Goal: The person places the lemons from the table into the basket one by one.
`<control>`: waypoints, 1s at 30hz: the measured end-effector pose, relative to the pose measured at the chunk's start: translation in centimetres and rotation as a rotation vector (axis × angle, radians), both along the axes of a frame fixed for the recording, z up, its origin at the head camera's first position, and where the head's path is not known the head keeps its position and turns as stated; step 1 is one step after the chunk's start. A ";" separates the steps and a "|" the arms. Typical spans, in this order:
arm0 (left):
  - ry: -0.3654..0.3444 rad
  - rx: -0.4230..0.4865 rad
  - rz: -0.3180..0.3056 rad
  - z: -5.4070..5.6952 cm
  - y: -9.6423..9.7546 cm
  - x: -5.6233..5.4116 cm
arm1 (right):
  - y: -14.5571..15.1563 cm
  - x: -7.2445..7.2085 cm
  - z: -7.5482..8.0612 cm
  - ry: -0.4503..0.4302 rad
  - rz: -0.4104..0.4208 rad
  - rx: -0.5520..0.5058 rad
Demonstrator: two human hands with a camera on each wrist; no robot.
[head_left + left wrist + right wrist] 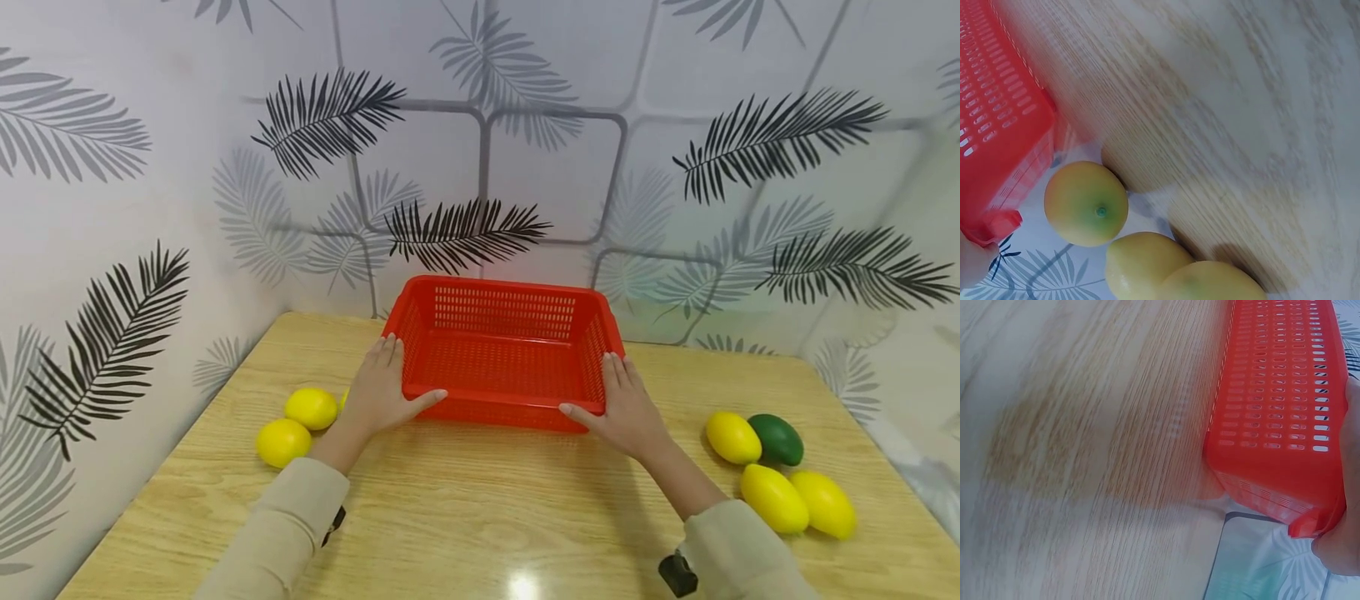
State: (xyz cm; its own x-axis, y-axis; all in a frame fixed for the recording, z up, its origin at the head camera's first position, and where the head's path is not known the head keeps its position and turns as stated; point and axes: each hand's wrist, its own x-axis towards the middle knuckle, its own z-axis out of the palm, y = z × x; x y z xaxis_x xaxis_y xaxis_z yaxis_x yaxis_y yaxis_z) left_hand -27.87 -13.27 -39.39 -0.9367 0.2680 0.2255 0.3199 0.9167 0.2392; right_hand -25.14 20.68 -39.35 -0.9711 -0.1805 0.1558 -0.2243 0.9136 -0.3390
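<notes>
On my head feed, the red basket point(502, 362) sits toward the back of the bench point(480, 500), close to the leaf-patterned wall point(555, 179). Its mouth faces up, and its long axis runs left to right across me, the right end slightly nearer. I see the left hand point(378, 396) at its left end and the right hand point(626, 414) at its right end, both touching it: fingers straight along the ends, thumbs spread wide toward the near rim. I cannot tell how hard they press. Left of the left arm lie yellow fruits point(311, 408), one mostly hidden behind the hand; beyond the right arm, three yellow lemons point(733, 437) group with a green fruit point(777, 439). My left wrist feed shows the basket's slotted long side slanting down from the upper left to a corner, with three fruits near it and a sliver of hand at the edge. On my right wrist feed, that long side runs nearly upright in frame, the hand against the rim, partly cut off.
</notes>
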 end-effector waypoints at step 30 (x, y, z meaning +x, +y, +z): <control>0.006 -0.014 -0.005 -0.2 1.1 0.6 | 1.2 0.8 0.3 -0.050 -0.014 0.008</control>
State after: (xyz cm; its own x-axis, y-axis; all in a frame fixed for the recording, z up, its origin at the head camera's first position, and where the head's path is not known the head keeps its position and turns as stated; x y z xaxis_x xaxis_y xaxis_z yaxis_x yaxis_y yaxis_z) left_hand -27.29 -12.14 -39.58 -0.9339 0.2759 0.2272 0.3259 0.9185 0.2240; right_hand -24.31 21.90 -39.08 -0.9802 -0.1678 0.1055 -0.1942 0.9193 -0.3422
